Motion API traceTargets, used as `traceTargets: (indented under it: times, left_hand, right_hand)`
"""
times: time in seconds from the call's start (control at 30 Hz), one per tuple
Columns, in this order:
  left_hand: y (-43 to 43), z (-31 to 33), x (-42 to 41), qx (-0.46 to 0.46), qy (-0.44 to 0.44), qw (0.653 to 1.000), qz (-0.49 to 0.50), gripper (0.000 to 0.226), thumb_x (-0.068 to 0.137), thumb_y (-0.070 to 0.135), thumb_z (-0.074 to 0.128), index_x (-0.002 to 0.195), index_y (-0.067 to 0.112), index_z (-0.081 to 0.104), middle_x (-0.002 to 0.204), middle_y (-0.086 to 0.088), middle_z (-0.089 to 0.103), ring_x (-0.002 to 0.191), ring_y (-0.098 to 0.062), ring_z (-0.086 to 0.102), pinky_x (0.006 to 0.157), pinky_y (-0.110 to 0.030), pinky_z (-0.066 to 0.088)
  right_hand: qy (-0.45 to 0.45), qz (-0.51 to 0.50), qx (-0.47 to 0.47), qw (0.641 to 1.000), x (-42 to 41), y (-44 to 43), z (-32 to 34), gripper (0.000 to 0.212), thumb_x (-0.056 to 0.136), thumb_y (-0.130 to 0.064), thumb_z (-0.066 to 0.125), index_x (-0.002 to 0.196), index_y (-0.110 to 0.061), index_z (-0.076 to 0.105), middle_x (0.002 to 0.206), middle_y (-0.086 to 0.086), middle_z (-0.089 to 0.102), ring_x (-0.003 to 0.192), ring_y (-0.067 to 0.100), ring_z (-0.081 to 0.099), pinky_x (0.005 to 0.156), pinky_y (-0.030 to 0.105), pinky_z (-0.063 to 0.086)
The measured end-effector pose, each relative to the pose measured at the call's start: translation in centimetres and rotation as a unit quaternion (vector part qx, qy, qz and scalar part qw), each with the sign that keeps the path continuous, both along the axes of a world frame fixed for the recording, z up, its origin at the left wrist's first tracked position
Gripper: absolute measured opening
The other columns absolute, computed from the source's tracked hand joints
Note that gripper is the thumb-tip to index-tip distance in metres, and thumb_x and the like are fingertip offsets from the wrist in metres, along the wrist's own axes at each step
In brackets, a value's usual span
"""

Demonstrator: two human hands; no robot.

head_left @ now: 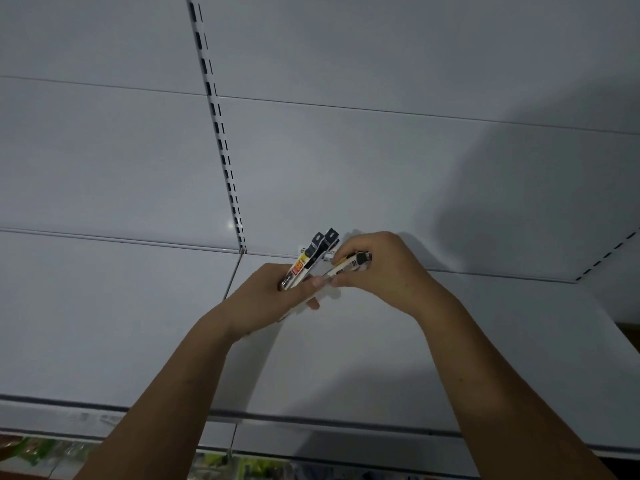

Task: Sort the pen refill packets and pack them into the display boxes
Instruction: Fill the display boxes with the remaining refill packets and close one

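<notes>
Just below frame centre, the left hand [266,296] grips upright refill packets [311,259] while the right hand [377,268] pinches one packet [348,266] slanting rightward beside them.

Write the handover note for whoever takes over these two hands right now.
Left hand: grips a fanned bundle of slim white-and-yellow, black-topped plastic refill packets.
Right hand: pinches one separate packet of the same kind, angled toward the left fingers.
Both are held above the white metal shelf.
Done: nothing visibly packed; no display box in view.
Left: sort these packets, box them.
</notes>
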State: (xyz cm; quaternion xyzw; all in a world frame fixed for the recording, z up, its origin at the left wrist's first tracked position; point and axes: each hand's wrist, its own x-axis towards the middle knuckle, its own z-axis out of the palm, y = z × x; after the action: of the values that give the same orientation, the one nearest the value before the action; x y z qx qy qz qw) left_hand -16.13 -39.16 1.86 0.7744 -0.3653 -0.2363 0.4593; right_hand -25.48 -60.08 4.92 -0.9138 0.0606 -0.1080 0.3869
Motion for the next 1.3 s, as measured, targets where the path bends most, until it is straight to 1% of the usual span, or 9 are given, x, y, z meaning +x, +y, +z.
traceTargets:
  times: [0.1,0.2,0.37,0.5,0.57,0.7,0.83,1.03,1.3]
  left_hand:
    - [-0.2,-0.6,-0.2,0.019,-0.009,1.0,-0.021,0.037,0.103,0.054,0.054,0.088,0.028,0.076,0.082,0.009,0.076,0.075,-0.016,0.067,0.071,-0.034,0.052]
    - [-0.4,-0.6,-0.3,0.017,0.035,0.999,0.011,0.036,0.104,0.049,0.056,0.088,0.022,0.072,0.065,0.013,0.063,0.058,-0.003,0.053,0.06,-0.023,0.042]
    - [-0.5,-0.8,-0.2,-0.003,0.078,0.997,0.018,0.041,0.105,0.051,0.052,0.079,0.02,0.05,0.061,0.007,0.047,0.056,-0.014,0.039,0.059,-0.029,0.035]
    - [-0.3,-0.6,-0.6,-0.012,0.119,0.992,0.035,0.037,0.105,0.046,0.055,0.091,0.012,0.06,0.072,-0.011,0.065,0.063,-0.02,0.071,0.057,-0.029,0.053]
    - [0.0,-0.9,-0.6,-0.03,0.144,0.988,0.042,0.033,0.106,0.041,0.057,0.1,0.008,0.057,0.081,-0.011,0.072,0.066,-0.03,0.075,0.055,-0.033,0.053]
    - [0.4,-1.9,0.0,-0.044,0.065,0.993,0.086,0.025,0.106,0.028,0.058,0.097,0.007,0.048,0.076,-0.004,0.071,0.048,-0.024,0.048,0.047,-0.031,0.039]
    - [0.5,-2.4,0.6,-0.07,0.073,0.985,0.14,0.027,0.103,0.026,0.062,0.094,0.005,0.048,0.065,-0.004,0.053,0.051,-0.022,0.042,0.045,-0.03,0.038]
    - [0.7,-2.9,1.2,-0.078,0.071,0.979,0.177,0.027,0.102,0.03,0.064,0.088,0.011,0.049,0.066,-0.008,0.049,0.051,-0.022,0.046,0.048,-0.033,0.042]
    - [0.4,-3.5,1.6,-0.072,0.026,0.978,0.193,0.013,0.1,0.026,0.064,0.09,0.019,0.059,0.065,0.0,0.055,0.048,-0.018,0.048,0.049,-0.03,0.045]
  right_hand:
    - [-0.028,0.009,0.018,0.999,0.1,1.0,-0.5,0.029,0.073,-0.021,0.095,0.097,-0.025,0.079,0.082,-0.017,0.073,0.075,-0.007,0.063,0.064,0.008,0.042]
    - [-0.058,-0.012,0.031,0.998,0.3,2.1,-1.1,0.032,0.074,-0.016,0.093,0.095,-0.031,0.073,0.082,-0.022,0.067,0.079,-0.011,0.059,0.067,0.006,0.041]
    - [-0.103,-0.033,0.064,0.992,1.1,2.6,-2.4,0.048,0.071,-0.02,0.094,0.108,-0.033,0.066,0.096,-0.017,0.071,0.089,0.008,0.066,0.078,0.024,0.054]
    - [-0.11,-0.067,0.093,0.987,1.6,1.5,-3.5,0.042,0.076,-0.024,0.092,0.109,-0.03,0.068,0.101,-0.017,0.073,0.097,0.004,0.067,0.082,0.016,0.052]
    - [-0.104,-0.106,0.044,0.988,2.0,0.2,-4.5,0.039,0.08,-0.031,0.09,0.112,-0.03,0.068,0.108,-0.015,0.07,0.103,0.001,0.064,0.085,0.014,0.05]
    - [-0.044,-0.121,-0.141,0.982,2.8,-1.9,-6.4,0.049,0.082,-0.032,0.084,0.126,-0.024,0.064,0.124,-0.004,0.063,0.12,0.021,0.057,0.1,0.042,0.047]
    - [0.026,-0.127,-0.212,0.969,3.5,-2.0,-8.3,0.051,0.088,-0.034,0.076,0.135,-0.025,0.06,0.13,0.001,0.057,0.128,0.028,0.049,0.107,0.039,0.031]
    - [0.041,-0.138,-0.275,0.951,4.3,-1.6,-8.9,0.038,0.094,-0.035,0.065,0.131,-0.027,0.06,0.127,-0.002,0.057,0.125,0.028,0.047,0.098,0.038,0.03]
    - [-0.037,-0.205,-0.252,0.945,3.0,-2.4,-9.0,0.042,0.083,-0.023,0.077,0.123,-0.021,0.066,0.122,0.003,0.055,0.119,0.031,0.05,0.1,0.045,0.038]
